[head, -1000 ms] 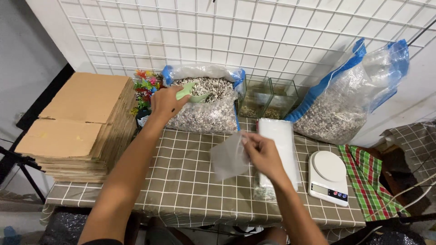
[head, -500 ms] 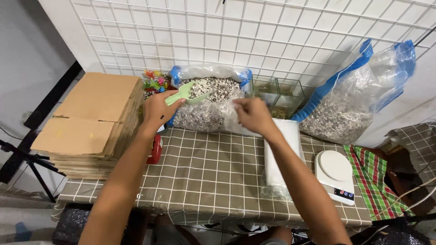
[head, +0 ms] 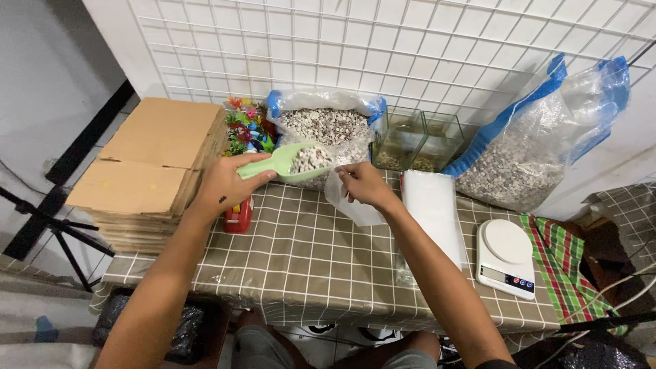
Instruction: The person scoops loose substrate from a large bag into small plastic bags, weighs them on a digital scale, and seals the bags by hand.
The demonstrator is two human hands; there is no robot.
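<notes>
Left hand (head: 229, 183) gripping a green scoop (head: 287, 162) full of gravel, right hand (head: 362, 184) pinching open a little clear bag (head: 352, 203).

Both arms are stretched out over the checked worktop (head: 307, 260). The left hand's fingers are closed around the scoop's handle, holding it roughly level with the bowl pointing right, just beside the bag's mouth. The bowl is heaped with pale mixed pebbles and sits in front of the open gravel sack (head: 326, 130) at the back. The right hand has thumb and fingers closed on the bag's top edge, and the bag hangs limp, see-through, its bottom down near the worktop. A white kitchen scale (head: 507, 256) sits off to the right.
</notes>
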